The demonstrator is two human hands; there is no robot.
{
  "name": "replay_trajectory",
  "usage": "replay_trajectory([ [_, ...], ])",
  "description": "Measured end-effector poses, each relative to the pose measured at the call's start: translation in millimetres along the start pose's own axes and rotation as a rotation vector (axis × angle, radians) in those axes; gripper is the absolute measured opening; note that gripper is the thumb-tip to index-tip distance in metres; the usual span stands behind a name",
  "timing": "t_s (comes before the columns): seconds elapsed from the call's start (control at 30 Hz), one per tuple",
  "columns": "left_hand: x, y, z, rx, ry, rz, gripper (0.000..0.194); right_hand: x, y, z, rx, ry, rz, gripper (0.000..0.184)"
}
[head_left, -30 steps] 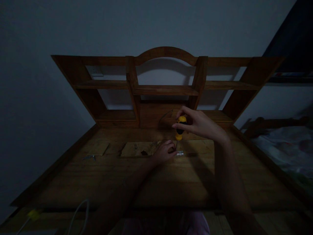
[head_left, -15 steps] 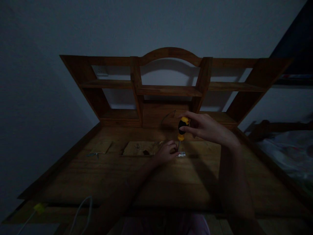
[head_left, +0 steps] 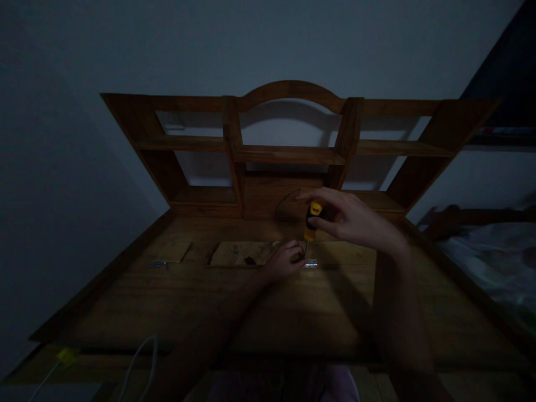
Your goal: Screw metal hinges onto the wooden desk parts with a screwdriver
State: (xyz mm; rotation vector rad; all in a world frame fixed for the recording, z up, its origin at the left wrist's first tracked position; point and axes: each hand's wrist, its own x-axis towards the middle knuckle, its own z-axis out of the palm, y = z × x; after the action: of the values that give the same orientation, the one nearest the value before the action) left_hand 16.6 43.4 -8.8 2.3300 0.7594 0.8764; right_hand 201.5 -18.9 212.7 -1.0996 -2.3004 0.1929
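My right hand (head_left: 341, 215) is closed round the yellow and black handle of a screwdriver (head_left: 313, 215), thumb in front and forefinger stretched over the top. The screwdriver stands nearly upright, its thin shaft running down to a small silver hinge (head_left: 310, 263) with holes. Bent fingers of my left hand (head_left: 287, 261) pinch at the hinge's left end, beside the shaft; the exact contact is partly hidden. Under and left of that hand lies a wooden board (head_left: 234, 254) with a rough, dark-stained surface. The screwdriver's tip is too dark to make out.
Behind the wooden desktop (head_left: 201, 312) rises a wooden shelf unit (head_left: 288, 153) against the wall. At left lie a small wood piece (head_left: 178, 251) and several thin metal screws (head_left: 159, 264). A white cable (head_left: 154, 357) and a yellow item (head_left: 67, 355) are at the front left.
The fingers of my right hand have shifted on the screwdriver handle, the forefinger reaching further left over its top. My left hand and the hinge stay in place.
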Motion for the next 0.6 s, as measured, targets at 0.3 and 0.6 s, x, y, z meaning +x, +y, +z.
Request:
replay_trajectory([
  [0.3, 0, -2, 1.1, 0.013, -0.005, 0.014, 0.019, 1, 7, -3, 0.027, -0.007, -0.007, 0.029],
  [0.6, 0, 2, 0.2, 0.038, -0.011, 0.006, 0.017, 4, 2, 7, -0.165, 0.030, -0.002, 0.029],
])
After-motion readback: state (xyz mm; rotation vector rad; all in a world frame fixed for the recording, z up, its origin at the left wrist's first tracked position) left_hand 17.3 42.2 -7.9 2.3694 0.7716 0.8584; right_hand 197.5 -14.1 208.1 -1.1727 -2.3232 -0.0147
